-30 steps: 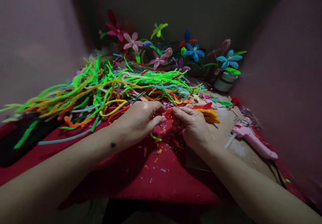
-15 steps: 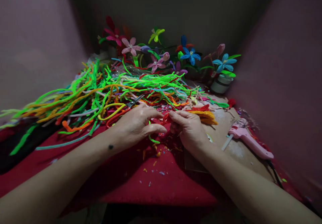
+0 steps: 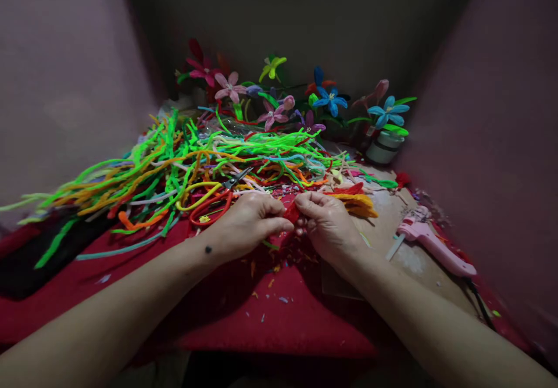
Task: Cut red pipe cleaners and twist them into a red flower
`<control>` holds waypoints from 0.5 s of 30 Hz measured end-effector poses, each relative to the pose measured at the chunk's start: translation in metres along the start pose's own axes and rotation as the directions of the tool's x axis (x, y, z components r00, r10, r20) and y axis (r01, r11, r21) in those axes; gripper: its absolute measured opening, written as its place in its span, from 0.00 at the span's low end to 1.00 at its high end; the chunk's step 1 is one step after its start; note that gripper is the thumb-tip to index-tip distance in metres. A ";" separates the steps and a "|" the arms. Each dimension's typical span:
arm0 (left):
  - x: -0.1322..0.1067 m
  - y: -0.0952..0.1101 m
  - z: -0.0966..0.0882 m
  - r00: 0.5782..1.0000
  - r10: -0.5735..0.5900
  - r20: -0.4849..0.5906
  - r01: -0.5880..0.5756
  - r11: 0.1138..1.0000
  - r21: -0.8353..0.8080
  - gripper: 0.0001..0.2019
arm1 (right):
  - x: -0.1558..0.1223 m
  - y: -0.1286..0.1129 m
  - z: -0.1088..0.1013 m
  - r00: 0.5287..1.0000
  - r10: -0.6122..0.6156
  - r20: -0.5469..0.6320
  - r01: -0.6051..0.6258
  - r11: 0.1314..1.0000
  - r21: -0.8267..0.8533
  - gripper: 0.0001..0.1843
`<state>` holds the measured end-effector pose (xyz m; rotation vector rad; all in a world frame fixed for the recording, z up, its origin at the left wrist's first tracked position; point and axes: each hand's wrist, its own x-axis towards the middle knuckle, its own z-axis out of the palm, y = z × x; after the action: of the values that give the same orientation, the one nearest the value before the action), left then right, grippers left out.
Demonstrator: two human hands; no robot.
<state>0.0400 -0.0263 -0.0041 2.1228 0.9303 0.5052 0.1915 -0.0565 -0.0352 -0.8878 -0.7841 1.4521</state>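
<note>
My left hand (image 3: 247, 224) and my right hand (image 3: 328, 223) meet over the red cloth (image 3: 270, 312), fingertips pinched together on a short red pipe cleaner piece (image 3: 291, 212). Both hands are closed round it. Red-handled scissors (image 3: 213, 205) lie just left of my left hand, blades pointing up-right. A large heap of green, orange and yellow pipe cleaners (image 3: 187, 161) spreads behind and to the left. Folded orange and red pieces (image 3: 355, 198) lie just beyond my right hand.
Finished pipe-cleaner flowers (image 3: 279, 94) stand along the back wall beside a small white jar (image 3: 383, 148). A pink glue gun (image 3: 429, 241) lies on a board (image 3: 392, 242) at the right. Small cut scraps litter the cloth. Pink walls close in on both sides.
My hands have drawn closer together on the red piece. The view shifted slightly, and the scissors' red handles now show left of my left hand.
</note>
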 end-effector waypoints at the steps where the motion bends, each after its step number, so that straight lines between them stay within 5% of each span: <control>1: 0.000 0.001 -0.001 0.999 -0.048 0.007 0.048 0.995 -0.084 0.11 | 0.000 0.000 0.001 1.000 -0.007 0.018 0.008 1.000 -0.005 0.13; 4: -0.001 0.001 -0.004 0.990 -0.142 -0.016 0.133 0.958 -0.255 0.11 | -0.003 0.000 0.003 0.997 -0.023 0.080 0.028 0.998 -0.063 0.09; 7: -0.002 -0.002 -0.008 0.985 -0.161 -0.067 0.139 0.957 -0.255 0.11 | -0.007 -0.001 0.005 0.994 -0.075 0.080 0.087 0.983 -0.162 0.09; 11: -0.003 -0.006 -0.014 0.967 -0.082 -0.241 0.013 0.962 -0.273 0.10 | -0.010 -0.003 0.007 0.992 -0.113 0.052 0.123 0.949 -0.290 0.12; 15: -0.004 0.000 -0.013 0.977 -0.045 -0.206 -0.036 0.927 -0.372 0.09 | -0.013 -0.002 0.009 0.996 -0.010 0.088 0.043 0.925 -0.378 0.13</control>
<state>0.0290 -0.0230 0.0040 1.7429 0.8731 0.8493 0.1851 -0.0687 -0.0282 -1.1062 -1.1639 1.3416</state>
